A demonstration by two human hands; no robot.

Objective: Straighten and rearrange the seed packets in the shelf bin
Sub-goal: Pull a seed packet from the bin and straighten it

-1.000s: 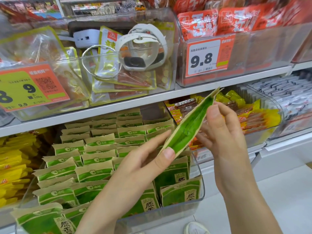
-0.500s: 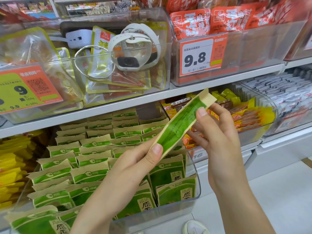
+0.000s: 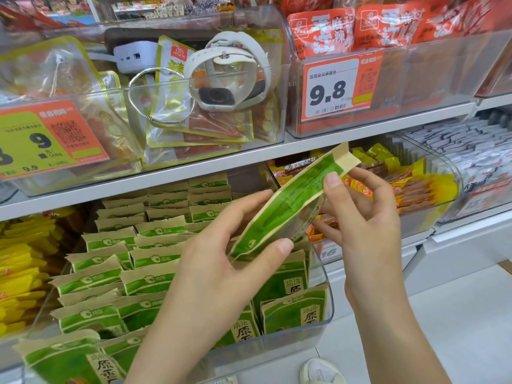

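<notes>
A green and tan seed packet (image 3: pixel 288 206) is held tilted in the air above the clear shelf bin (image 3: pixel 304 339). My left hand (image 3: pixel 221 273) pinches its lower end between thumb and fingers. My right hand (image 3: pixel 360 217) holds its upper part, thumb on the green face near the tan top flap. The packet's printed back faces me. Below, several rows of matching green packets (image 3: pixel 119 275) stand in the bin, most upright; those at the front right (image 3: pixel 293 309) show their faces.
A bin above holds clear snack pouches, a white smartwatch (image 3: pixel 230 76), a metal bangle (image 3: pixel 160 98) and a white charger. Price tags read 9.8 (image 3: pixel 332 90) and 9.9. Yellow packets (image 3: pixel 19 270) fill the left bin, yellow-red ones (image 3: pixel 410 187) the right. A shoe (image 3: pixel 321 372) is on the floor.
The held packet has turned from edge-on to showing its printed back, and its upper end has dropped slightly. My left fingers have spread wider around its lower end.
</notes>
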